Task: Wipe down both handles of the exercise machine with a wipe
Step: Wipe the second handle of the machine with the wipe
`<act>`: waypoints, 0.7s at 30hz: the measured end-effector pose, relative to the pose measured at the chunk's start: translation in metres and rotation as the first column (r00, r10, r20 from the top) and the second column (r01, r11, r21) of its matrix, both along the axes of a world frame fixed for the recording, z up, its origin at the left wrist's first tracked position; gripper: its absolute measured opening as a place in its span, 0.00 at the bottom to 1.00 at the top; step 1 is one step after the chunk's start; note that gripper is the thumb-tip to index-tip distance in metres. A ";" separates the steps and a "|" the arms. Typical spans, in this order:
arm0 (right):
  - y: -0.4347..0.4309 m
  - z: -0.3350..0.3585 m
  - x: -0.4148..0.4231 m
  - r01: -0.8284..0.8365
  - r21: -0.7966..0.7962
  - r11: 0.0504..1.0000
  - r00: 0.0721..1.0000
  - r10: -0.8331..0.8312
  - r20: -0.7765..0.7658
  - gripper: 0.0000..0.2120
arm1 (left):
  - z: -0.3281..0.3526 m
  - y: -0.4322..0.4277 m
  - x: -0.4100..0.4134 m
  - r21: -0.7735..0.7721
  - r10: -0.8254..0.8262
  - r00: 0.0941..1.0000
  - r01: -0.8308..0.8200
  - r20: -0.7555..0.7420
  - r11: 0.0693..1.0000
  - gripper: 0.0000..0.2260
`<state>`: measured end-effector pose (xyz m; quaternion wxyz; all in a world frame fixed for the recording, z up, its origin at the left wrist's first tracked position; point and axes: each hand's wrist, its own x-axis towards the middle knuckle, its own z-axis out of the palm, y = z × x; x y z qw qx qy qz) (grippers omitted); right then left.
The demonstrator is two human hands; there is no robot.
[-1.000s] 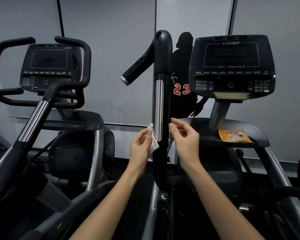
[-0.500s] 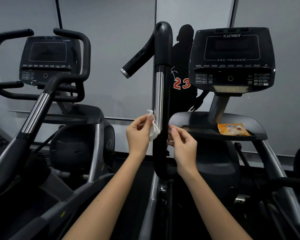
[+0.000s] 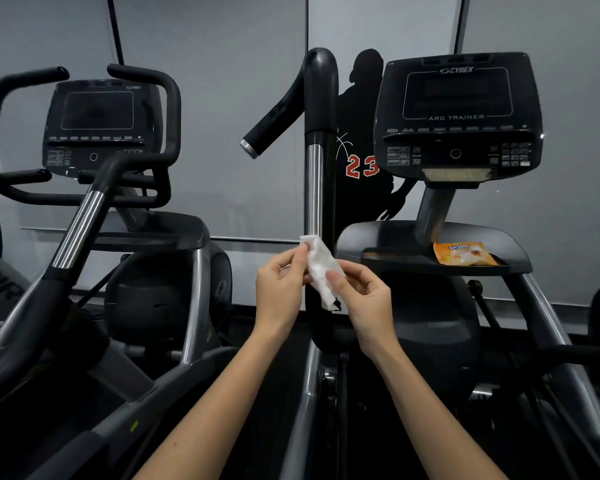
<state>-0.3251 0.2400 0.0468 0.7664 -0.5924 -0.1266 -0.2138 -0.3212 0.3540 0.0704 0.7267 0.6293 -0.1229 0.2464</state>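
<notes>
A tall black handle (image 3: 320, 109) with a chrome strip rises in the middle of the view; a side grip branches off it to the upper left. In front of its lower part, a white wipe (image 3: 321, 270) is stretched between both hands. My left hand (image 3: 280, 289) pinches the wipe's upper left edge. My right hand (image 3: 362, 296) pinches its lower right part with thumb and forefinger. The wipe hangs just before the handle; whether it touches the handle I cannot tell. The machine's other handle is not in view.
The Cybex Arc Trainer console (image 3: 459, 116) stands at the right above a tray (image 3: 395, 237) holding an orange wipe packet (image 3: 465, 253). A second machine (image 3: 97, 140) with black handlebars fills the left side. A grey wall lies behind.
My right hand came round from the handle's right side and took hold of the wipe. The wipe moved from beside the handle's left to its front, spread between both hands.
</notes>
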 end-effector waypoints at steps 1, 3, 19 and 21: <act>0.000 -0.001 0.000 0.007 -0.017 1.000 1.000 -0.007 -0.003 0.10 | 0.001 0.000 -0.002 -0.007 -0.017 1.000 0.017 0.015 1.000 0.08; 0.000 0.000 0.001 0.065 -0.066 0.996 0.998 -0.064 0.013 0.09 | 0.003 0.000 -0.003 -0.034 -0.032 0.999 0.033 0.032 0.999 0.08; 0.011 0.048 0.034 0.341 -0.070 0.937 0.939 -0.336 0.077 0.06 | 0.032 0.004 0.030 0.016 0.035 0.999 -0.035 0.005 0.999 0.08; 0.020 0.038 0.025 0.292 -0.061 0.954 0.950 -0.282 0.136 0.09 | 0.035 0.000 0.031 0.000 0.015 1.000 -0.015 0.009 1.000 0.09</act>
